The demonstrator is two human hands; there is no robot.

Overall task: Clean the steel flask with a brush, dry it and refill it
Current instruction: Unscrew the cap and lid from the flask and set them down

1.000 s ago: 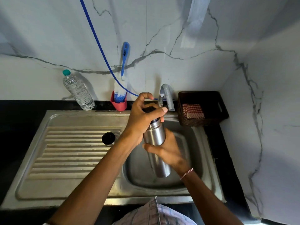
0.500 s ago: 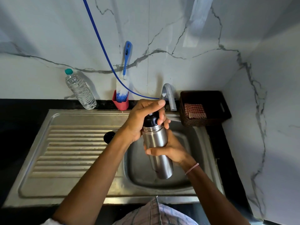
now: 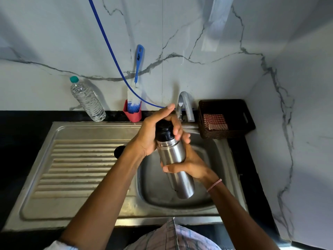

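Gleaming steel sink (image 3: pixel 81 204) beneath flask (image 3: pixel 173 156), marble walls (image 3: pixel 216 69)

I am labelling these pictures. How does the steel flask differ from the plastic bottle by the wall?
The flask is opaque steel with a black cap; the bottle is clear plastic with a teal cap. The flask is held over the sink, left hand gripping its cap, right hand round its body; the bottle stands untouched on the counter. Both are tall, narrow and capped.

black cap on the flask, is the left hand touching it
Touching. The head view shows the left hand wrapped round the black cap of the flask, palm and fingers on it.
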